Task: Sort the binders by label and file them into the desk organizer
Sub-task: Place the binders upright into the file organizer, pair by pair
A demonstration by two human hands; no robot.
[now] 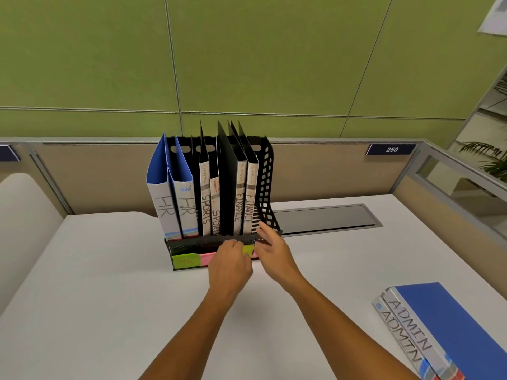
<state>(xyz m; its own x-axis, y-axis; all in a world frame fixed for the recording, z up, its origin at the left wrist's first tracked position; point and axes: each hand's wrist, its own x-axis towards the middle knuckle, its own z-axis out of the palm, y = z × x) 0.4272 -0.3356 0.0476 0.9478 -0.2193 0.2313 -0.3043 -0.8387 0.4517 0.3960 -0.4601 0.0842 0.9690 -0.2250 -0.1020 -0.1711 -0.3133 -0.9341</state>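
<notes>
A black mesh desk organizer [267, 182] stands on the white desk [109, 297]. From left to right it holds two blue HR binders [175, 212], two black SPORTS binders [210, 209] and two black FINANCE binders [245, 207]. Coloured sticky labels [186, 261] run along its front lip. My left hand [230, 263] rests on the front lip with curled fingers touching a green label [248, 250]. My right hand [271, 249], fingers relaxed, touches the organizer's front right corner. Two blue ADMIN binders [428, 333] lie stacked flat at the desk's right front.
A grey cable hatch [326, 219] is set into the desk behind the organizer on the right. A beige partition [329, 174] with a "250" tag [391, 149] backs the desk. A glass side panel [452, 193] closes the right edge.
</notes>
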